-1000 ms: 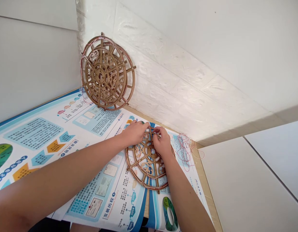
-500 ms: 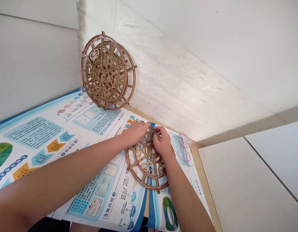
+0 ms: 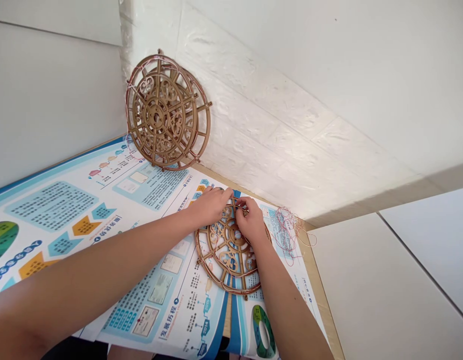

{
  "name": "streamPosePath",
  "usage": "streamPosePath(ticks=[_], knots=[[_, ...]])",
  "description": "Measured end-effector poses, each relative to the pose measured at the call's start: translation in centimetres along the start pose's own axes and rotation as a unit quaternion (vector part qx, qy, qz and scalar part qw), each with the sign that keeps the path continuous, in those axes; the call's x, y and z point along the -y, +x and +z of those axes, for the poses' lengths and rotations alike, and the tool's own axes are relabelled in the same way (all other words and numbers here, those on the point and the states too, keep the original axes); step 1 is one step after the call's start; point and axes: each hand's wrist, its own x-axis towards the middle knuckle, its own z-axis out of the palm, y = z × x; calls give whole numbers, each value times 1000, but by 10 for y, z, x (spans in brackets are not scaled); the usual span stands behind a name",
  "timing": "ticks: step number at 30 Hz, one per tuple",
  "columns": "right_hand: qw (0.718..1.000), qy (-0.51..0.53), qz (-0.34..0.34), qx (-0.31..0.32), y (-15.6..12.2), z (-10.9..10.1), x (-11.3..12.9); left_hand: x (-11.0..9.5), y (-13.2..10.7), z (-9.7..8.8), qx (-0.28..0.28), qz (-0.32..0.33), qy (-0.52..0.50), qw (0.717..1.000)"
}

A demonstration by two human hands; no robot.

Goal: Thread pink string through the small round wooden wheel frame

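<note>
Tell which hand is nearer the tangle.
Right: the right hand, at the wheel, is just left of the tangle; the left hand is farther left, at the wheel's far edge.

Holding the bare left hand at the far rim of a round, bronze-brown openwork wheel laid on blue-and-white printed paper sheets over a pale wooden desk; curling the fingers of the right hand over its right part. Facing a tilted stack of similar wheels by a white brick-patterned wall, with tangled thin pinkish wire at right.
</note>
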Motion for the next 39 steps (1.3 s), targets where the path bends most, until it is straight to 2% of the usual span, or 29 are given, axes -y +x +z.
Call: streamPosePath(ticks=[8, 14, 24, 32, 36, 39], knots=[[1000, -2, -5, -1, -1, -1, 1, -2, -1, -2, -1, -16, 5, 1000], [999, -15, 17, 43, 0, -1, 1, 0, 0, 0, 2, -12, 7, 1000], [999, -10, 22, 38, -1, -1, 2, 0, -1, 1, -10, -6, 1, 1000], [1000, -5, 11, 8, -1, -1, 2, -1, -1, -1, -27, -2, 4, 1000], [999, -14, 16, 42, 0, 0, 1, -1, -1, 0, -14, -7, 5, 1000], [999, -13, 19, 43, 0, 0, 1, -1, 0, -1, 2, -13, 5, 1000]])
